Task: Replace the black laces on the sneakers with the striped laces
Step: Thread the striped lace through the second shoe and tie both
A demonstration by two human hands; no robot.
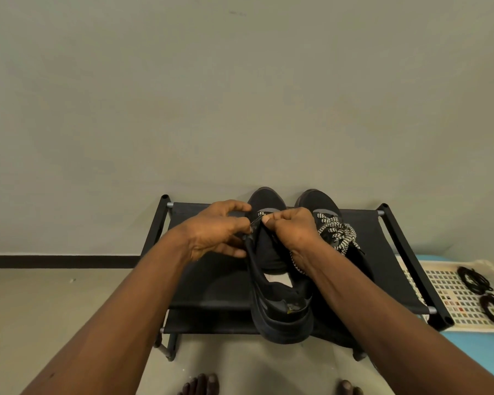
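Note:
Two black sneakers stand side by side on a black fabric shoe rack (206,280), toes toward the wall. The left sneaker (280,309) has its tongue open. My left hand (220,232) grips its left eyelet edge, and my right hand (293,229) pinches a striped black-and-white lace (261,214) near the lower eyelets. A length of that lace trails under my right wrist. The right sneaker (318,199) carries a striped lace (337,232) threaded and bunched over its tongue. Two coiled black laces (475,279) lie in a tray at the right.
A cream perforated tray (445,297) sits on a blue surface (479,357) right of the rack. A plain wall rises behind the rack, with a dark skirting strip (60,261) at the floor. My bare toes (201,384) show at the bottom edge.

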